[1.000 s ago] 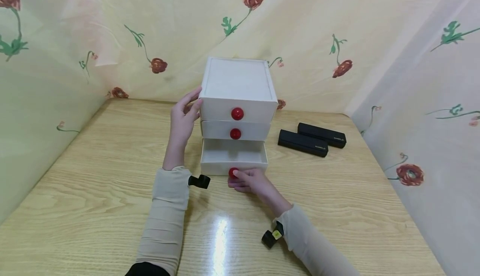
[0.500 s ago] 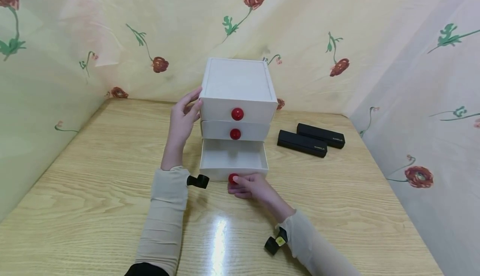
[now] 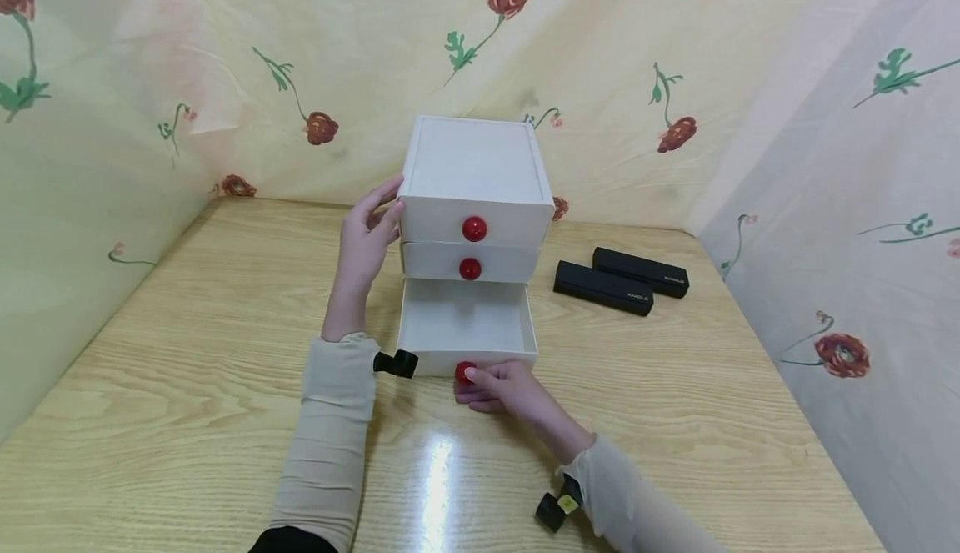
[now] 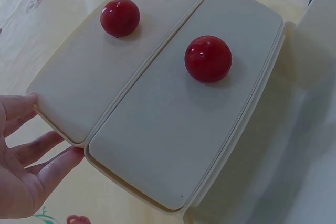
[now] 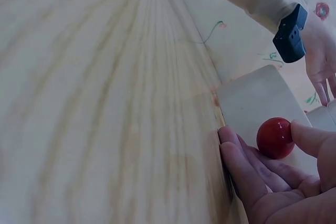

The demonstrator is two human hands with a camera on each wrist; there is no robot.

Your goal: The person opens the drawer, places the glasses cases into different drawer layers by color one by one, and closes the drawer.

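A white cabinet with three drawers stands near the back of the table. My left hand rests against its left side, fingers fairly straight, fingertips at the upper front corner. The bottom drawer is pulled well out, its white inside showing from above. At its front, my right hand pinches the round red drawer knob between thumb and fingers. The top drawer and middle drawer are closed, each with a red knob of its own.
Two slim black cases with small lettering lie side by side to the right of the cabinet on the wooden table. A flowered cloth hangs behind and along both sides.
The bottom drawer has slid farther out toward me, with my right hand on its knob moving along. My left hand has stayed at the cabinet's side.
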